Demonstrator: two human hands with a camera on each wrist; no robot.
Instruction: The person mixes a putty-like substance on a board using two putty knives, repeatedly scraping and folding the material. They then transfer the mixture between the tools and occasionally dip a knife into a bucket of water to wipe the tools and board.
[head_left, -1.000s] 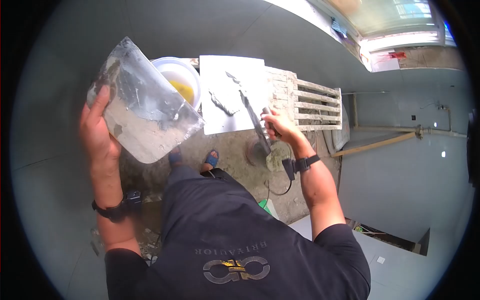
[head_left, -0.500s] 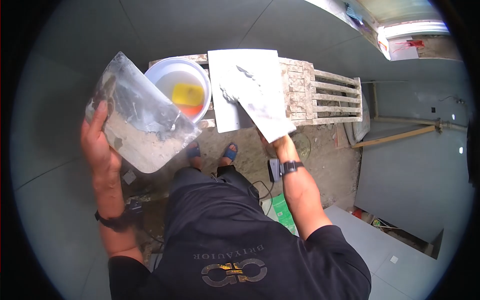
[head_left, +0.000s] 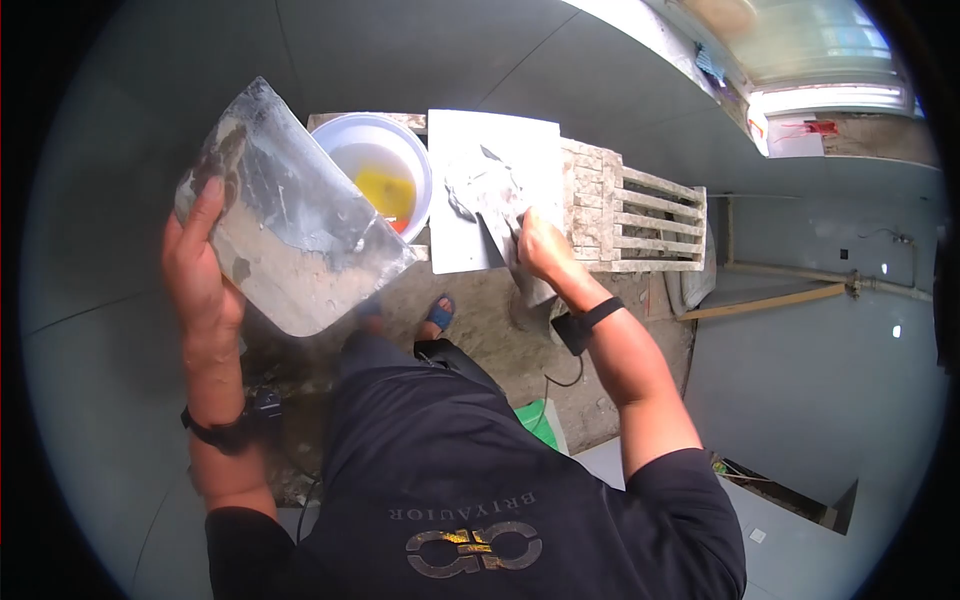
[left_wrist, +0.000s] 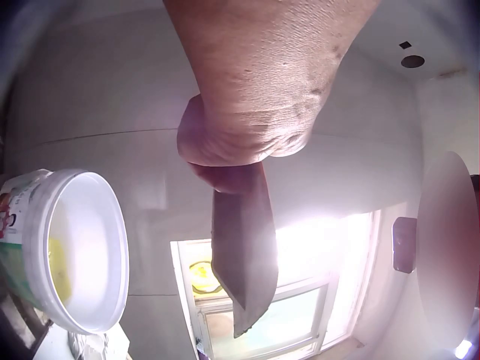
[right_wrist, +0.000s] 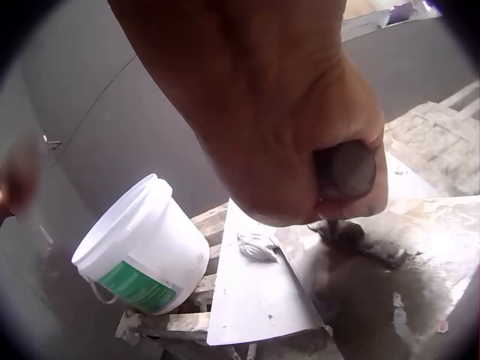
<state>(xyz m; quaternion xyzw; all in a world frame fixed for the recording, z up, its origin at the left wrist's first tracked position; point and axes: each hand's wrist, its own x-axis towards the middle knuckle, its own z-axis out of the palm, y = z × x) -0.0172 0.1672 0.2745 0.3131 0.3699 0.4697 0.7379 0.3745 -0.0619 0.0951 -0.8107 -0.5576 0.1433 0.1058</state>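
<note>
The head view looks down from high up. Wrist views sit close to the left hand (head_left: pixel 203 275) and right hand (head_left: pixel 543 247); the left faces the window (left_wrist: pixel 300 319), maybe upward. All show the bucket (right_wrist: pixel 178 244).

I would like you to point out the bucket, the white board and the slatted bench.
Bucket (right_wrist: pixel 178 241): right wrist view, outer wall.
White board (head_left: pixel 455 242): head view, bare lower left part.
Slatted bench (head_left: pixel 590 200): head view, solid section beside the slats.

In front of me, the stained, slatted counter (head_left: pixel 590 200) carries a white bucket (head_left: pixel 350 148) and, just beside it, a white board (head_left: pixel 535 150).
</note>
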